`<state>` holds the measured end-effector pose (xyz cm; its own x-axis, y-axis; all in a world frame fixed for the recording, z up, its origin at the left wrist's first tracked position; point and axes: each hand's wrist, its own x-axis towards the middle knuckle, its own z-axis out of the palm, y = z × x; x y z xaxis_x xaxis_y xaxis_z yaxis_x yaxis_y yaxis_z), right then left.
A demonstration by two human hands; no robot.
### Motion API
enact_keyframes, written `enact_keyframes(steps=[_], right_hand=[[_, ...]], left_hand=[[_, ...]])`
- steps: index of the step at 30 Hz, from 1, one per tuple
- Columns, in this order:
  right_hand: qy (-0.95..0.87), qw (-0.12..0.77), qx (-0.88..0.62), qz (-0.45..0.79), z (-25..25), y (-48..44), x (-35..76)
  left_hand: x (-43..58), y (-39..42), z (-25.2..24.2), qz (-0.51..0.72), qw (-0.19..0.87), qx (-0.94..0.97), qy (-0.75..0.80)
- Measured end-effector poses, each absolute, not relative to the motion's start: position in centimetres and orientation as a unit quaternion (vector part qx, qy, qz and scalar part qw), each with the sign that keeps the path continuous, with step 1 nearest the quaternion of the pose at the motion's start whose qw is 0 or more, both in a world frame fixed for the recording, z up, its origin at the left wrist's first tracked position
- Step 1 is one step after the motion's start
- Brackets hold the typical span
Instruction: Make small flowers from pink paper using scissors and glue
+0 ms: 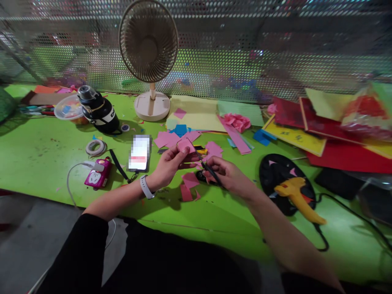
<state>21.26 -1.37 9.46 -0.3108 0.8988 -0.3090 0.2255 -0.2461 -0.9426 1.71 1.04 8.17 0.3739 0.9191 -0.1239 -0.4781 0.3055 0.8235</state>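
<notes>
Between the thumb and fingers of my left hand [173,162] is a small piece of pink paper [185,145]. My right hand [225,171] grips black-handled scissors [213,173], their blades pointing up and left against the paper's right edge. Behind my hands lies a loose pile of pink paper pieces [168,139] with some blue paper [180,130]. Pink scraps [190,180] rest on the green table just in front of my hands. A yellow and black tool [200,150], partly hidden, lies beyond my left fingers.
A yellow glue gun [298,198] lies on a black round pad [269,171] at right, its cord trailing. Left are a phone [139,153], tape roll [96,148], pink power socket [98,174] and black bottle [99,112]. A fan [152,107] stands behind; red folders [289,112] fill the back right.
</notes>
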Motion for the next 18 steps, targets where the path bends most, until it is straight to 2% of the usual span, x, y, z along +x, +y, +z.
enact_keyframes(steps=[18], right_hand=[[-0.553, 0.277, -0.518, 0.59, 9.46, -1.44, 21.53]], left_hand=[[1.52, 1.42, 7.85, 0.44, 0.726, 0.407, 0.338]])
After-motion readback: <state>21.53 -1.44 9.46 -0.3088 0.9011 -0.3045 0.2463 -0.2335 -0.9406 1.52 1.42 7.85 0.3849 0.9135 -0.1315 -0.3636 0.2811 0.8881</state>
